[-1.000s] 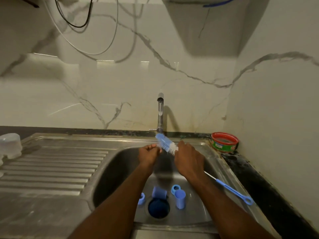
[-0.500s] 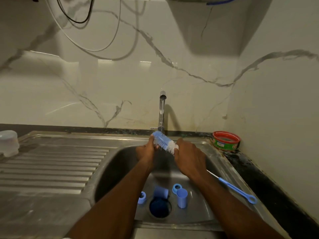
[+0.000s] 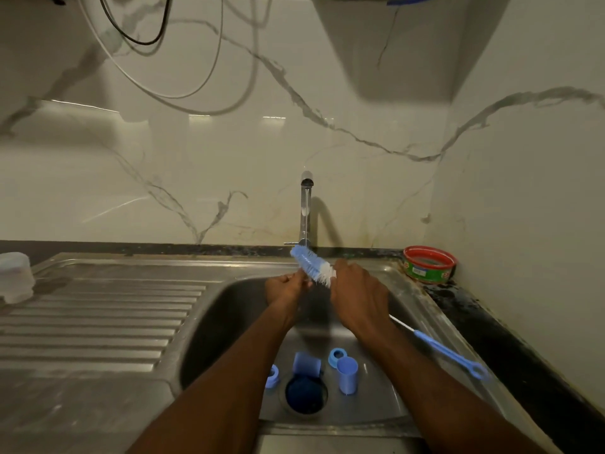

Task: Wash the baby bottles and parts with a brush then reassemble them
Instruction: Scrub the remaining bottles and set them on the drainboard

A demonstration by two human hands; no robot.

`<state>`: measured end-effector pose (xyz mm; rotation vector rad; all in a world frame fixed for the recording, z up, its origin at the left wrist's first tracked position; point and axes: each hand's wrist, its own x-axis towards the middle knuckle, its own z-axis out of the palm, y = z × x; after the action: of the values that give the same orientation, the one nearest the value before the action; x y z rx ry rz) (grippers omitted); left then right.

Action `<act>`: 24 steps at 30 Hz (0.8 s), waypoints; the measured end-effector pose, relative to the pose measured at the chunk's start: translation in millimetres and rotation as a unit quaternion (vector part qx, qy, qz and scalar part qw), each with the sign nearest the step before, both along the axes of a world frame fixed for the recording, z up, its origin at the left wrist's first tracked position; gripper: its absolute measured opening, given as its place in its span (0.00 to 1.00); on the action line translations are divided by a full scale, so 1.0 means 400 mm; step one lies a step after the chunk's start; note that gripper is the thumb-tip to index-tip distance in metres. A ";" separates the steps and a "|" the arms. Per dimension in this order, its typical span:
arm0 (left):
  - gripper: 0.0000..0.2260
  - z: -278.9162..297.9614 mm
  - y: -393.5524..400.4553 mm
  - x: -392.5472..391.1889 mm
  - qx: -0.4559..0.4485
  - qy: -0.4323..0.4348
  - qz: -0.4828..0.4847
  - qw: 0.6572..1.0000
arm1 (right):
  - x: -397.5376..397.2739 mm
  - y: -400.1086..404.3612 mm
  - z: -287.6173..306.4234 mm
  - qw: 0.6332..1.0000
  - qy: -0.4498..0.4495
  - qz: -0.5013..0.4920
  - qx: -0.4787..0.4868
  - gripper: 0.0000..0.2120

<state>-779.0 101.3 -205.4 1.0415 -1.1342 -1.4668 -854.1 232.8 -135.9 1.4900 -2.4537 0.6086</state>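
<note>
Brush (image 3: 312,264): centre of frame, over the sink (image 3: 422,309), bristle head blue and white, tilted up to the left just below the tap (image 3: 306,208). Its wire stem passes behind the right hand (image 3: 357,298) and is hidden there; the blue handle with its loop end reappears at lower right, beside the right forearm.

Right hand: seen from the back, fingers curled round the stem just below the bristles. The fingertips themselves are out of sight.

Left hand (image 3: 283,290): fingers curled near the lower bristles, pinching something small and pale. What it holds cannot be made out; blur and the dim light obscure it.

Water from the tap: a thin stream seems to fall toward the bristles, but it is hard to confirm.

Sink floor, lower centre: a blue cap (image 3: 347,375) standing upright, a blue ring (image 3: 336,355) just behind it, a second ring (image 3: 272,376) partly cut off by the left forearm, and a pale blue cylinder (image 3: 307,363) next to the drain (image 3: 305,394). Detail on these parts is not legible.

Left edge of frame: a translucent bottle (image 3: 14,276) on the drainboard (image 3: 98,316), partly cut off.

Right of the sink, in the corner: a red-rimmed tub (image 3: 429,264) with a green label; its printing is too small to read.

Upper left: cables (image 3: 183,93) hang against the marble wall.
</note>
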 end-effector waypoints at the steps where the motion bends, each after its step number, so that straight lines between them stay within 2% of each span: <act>1: 0.09 -0.002 0.000 -0.002 0.000 -0.005 -0.021 1.000 | -0.007 -0.006 0.001 1.000 -0.005 -0.008 0.005 0.19; 5: 0.08 0.002 0.013 -0.013 -0.009 -0.004 -0.051 0.999 | -0.031 -0.006 0.005 0.999 -0.018 -0.040 0.015 0.18; 9: 0.04 -0.001 0.003 0.002 -0.052 -0.064 0.025 0.996 | -0.015 0.008 0.000 1.000 0.002 -0.018 0.002 0.17; 11: 0.04 0.006 0.001 0.009 -0.069 -0.065 0.042 0.995 | -0.004 0.010 -0.005 1.000 0.012 -0.015 0.007 0.18; 16: 0.09 0.022 0.020 -0.007 -0.074 -0.051 -0.016 0.996 | -0.019 -0.003 0.002 0.999 0.005 -0.047 0.010 0.18; 21: 0.26 0.003 -0.003 0.003 -0.010 -0.038 0.012 0.999 | -0.022 0.002 0.015 0.999 0.004 -0.048 -0.020 0.19; 24: 0.24 0.011 -0.001 0.014 -0.045 -0.028 0.002 0.999 | -0.009 0.007 0.004 1.000 0.004 -0.023 0.005 0.18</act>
<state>-773.4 100.8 -201.0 1.0282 -1.2264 -1.3780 -857.7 235.4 -134.5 1.4329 -2.4800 0.5815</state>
